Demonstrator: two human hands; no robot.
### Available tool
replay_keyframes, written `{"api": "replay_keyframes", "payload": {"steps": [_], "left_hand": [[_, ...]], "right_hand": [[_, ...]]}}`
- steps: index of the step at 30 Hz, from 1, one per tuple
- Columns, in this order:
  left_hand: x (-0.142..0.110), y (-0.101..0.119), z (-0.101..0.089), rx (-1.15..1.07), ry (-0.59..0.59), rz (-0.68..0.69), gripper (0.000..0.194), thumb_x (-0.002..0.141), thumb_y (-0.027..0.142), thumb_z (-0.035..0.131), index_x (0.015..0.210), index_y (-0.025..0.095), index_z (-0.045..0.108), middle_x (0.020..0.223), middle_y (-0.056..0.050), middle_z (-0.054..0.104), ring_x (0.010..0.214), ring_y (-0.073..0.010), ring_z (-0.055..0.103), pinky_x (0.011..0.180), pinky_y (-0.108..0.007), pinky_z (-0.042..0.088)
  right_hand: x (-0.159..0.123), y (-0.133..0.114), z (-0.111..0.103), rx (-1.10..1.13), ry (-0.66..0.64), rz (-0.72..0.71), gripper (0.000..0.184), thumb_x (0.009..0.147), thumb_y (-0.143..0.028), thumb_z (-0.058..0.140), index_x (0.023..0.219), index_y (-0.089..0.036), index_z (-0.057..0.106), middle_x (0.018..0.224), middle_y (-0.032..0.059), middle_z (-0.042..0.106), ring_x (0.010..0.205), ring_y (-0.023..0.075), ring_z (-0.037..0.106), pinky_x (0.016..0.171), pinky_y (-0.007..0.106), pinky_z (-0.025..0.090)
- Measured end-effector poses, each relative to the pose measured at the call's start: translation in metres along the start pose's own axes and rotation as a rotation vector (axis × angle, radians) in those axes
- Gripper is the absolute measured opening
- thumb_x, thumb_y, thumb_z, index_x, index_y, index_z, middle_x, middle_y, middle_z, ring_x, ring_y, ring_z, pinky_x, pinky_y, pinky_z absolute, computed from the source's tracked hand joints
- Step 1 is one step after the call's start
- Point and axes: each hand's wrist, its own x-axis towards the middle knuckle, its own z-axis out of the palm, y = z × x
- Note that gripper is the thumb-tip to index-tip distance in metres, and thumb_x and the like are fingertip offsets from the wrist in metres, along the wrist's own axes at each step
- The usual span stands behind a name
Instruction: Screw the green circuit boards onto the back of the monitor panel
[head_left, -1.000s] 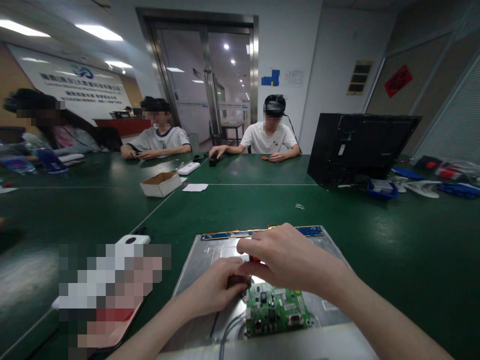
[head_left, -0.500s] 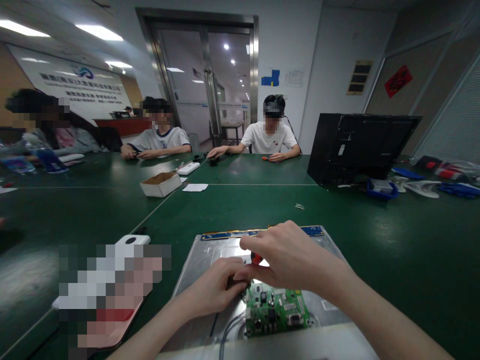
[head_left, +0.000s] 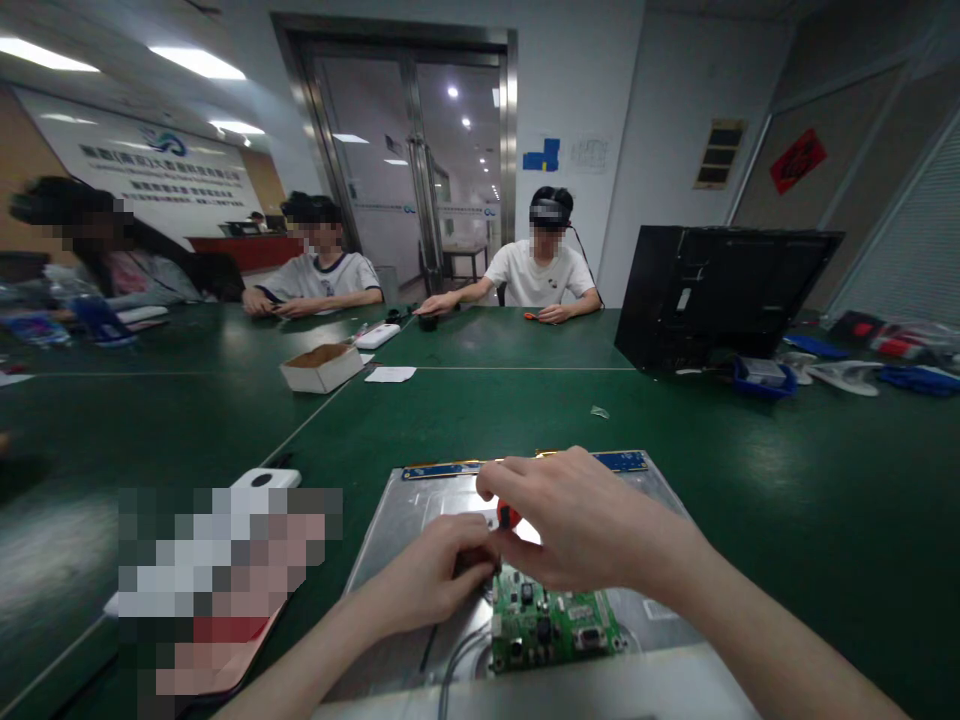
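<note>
Right hand (head_left: 592, 520) pinching red tool (head_left: 505, 515) | left hand (head_left: 431, 575) curled, grip hidden, cannot tell | board (head_left: 555, 625) just nearside of both, on panel (head_left: 394, 520) | likely light, stiff, fragile; best held by bare edges

A single head-mounted camera viewed the work from the wearer's position, above the near side of the green table (head_left: 480, 415). It faced forward and tilted down. The left hand (head_left: 439, 570), right hand (head_left: 592, 515), metal-backed panel (head_left: 386, 535) and green circuit board (head_left: 551, 625) lay close, at lower centre. The wide view extended across the table to the glass double doors (head_left: 382, 180), upright at upper centre in the background.
</note>
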Motion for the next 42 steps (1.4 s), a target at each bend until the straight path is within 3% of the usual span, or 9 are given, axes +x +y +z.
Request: {"api": "replay_keyframes", "payload": {"steps": [4, 12, 17, 25, 32, 35, 39, 42], "left_hand": [[-0.0004, 0.0015, -0.0006, -0.007, -0.001, 0.001, 0.014, 0.087, 0.013, 0.055, 0.087, 0.017, 0.068, 0.088, -0.005, 0.071, 0.079, -0.019, 0.063, 0.072, -0.028, 0.047], [0.0, -0.001, 0.0002, -0.009, -0.021, -0.013, 0.014, 0.086, 0.012, 0.055, 0.085, 0.015, 0.068, 0.085, -0.004, 0.07, 0.074, -0.0176, 0.062, 0.066, -0.027, 0.046], [0.0011, -0.0012, -0.0004, -0.007, -0.028, -0.011, 0.014, 0.088, 0.016, 0.056, 0.085, 0.016, 0.069, 0.083, -0.004, 0.069, 0.075, -0.0184, 0.061, 0.068, -0.028, 0.046], [0.0005, 0.001, -0.0016, -0.008, -0.016, 0.002, 0.016, 0.086, 0.011, 0.056, 0.089, 0.018, 0.07, 0.089, -0.004, 0.071, 0.081, -0.0196, 0.063, 0.074, -0.029, 0.048], [0.0003, -0.0033, 0.0011, -0.007, -0.014, -0.007, 0.013, 0.087, 0.012, 0.056, 0.085, 0.016, 0.068, 0.085, -0.004, 0.069, 0.073, -0.0168, 0.061, 0.065, -0.025, 0.046], [0.0005, -0.0052, 0.0012, -0.005, -0.02, -0.01, 0.012, 0.089, 0.015, 0.056, 0.083, 0.016, 0.068, 0.083, -0.004, 0.068, 0.074, -0.0175, 0.061, 0.066, -0.026, 0.046], [0.0006, -0.0048, 0.0004, -0.006, -0.028, -0.012, 0.014, 0.09, 0.017, 0.055, 0.086, 0.016, 0.069, 0.083, -0.004, 0.068, 0.074, -0.0181, 0.06, 0.068, -0.028, 0.047], [0.0005, -0.0022, -0.0005, -0.007, -0.025, -0.009, 0.013, 0.089, 0.016, 0.055, 0.086, 0.017, 0.068, 0.086, -0.004, 0.069, 0.077, -0.018, 0.061, 0.07, -0.028, 0.048]], "right_hand": [[0.0013, 0.002, 0.0006, -0.015, 0.002, 0.031, 0.018, 0.095, -0.038, 0.062, 0.098, -0.02, 0.058, 0.09, 0.0011, 0.074, 0.066, 0.0142, 0.062, 0.051, 0.027, 0.02], [0.0023, 0.0026, 0.0019, -0.039, 0.003, 0.044, 0.007, 0.094, -0.025, 0.056, 0.096, -0.019, 0.059, 0.084, 0.0016, 0.074, 0.063, 0.0134, 0.059, 0.05, 0.028, 0.018], [0.0006, 0.0033, 0.0019, -0.029, 0.007, 0.025, 0.019, 0.086, -0.022, 0.057, 0.104, -0.018, 0.056, 0.085, 0.002, 0.07, 0.059, 0.013, 0.056, 0.049, 0.027, 0.02], [0.0022, 0.004, 0.0005, -0.014, -0.014, 0.048, 0.022, 0.095, -0.041, 0.062, 0.094, -0.02, 0.058, 0.088, 0.0017, 0.075, 0.068, 0.0156, 0.064, 0.052, 0.028, 0.019], [0.0019, 0.0004, -0.0003, -0.028, -0.021, 0.078, 0.009, 0.095, -0.025, 0.055, 0.1, -0.018, 0.059, 0.086, 0.0019, 0.073, 0.065, 0.0146, 0.06, 0.052, 0.028, 0.019], [0.0003, 0.0015, 0.0002, -0.004, 0.004, 0.033, 0.014, 0.089, -0.019, 0.053, 0.103, -0.018, 0.056, 0.089, 0.0029, 0.071, 0.064, 0.0135, 0.057, 0.051, 0.028, 0.021], [-0.0014, 0.0042, 0.0003, 0.021, 0.002, -0.005, 0.018, 0.085, -0.02, 0.055, 0.103, -0.017, 0.055, 0.09, 0.0032, 0.069, 0.065, 0.0134, 0.055, 0.051, 0.028, 0.022], [-0.0005, 0.0046, 0.0002, 0.018, -0.002, 0.006, 0.014, 0.09, -0.027, 0.059, 0.101, -0.018, 0.057, 0.09, 0.0027, 0.07, 0.066, 0.0135, 0.057, 0.051, 0.028, 0.021]]}}
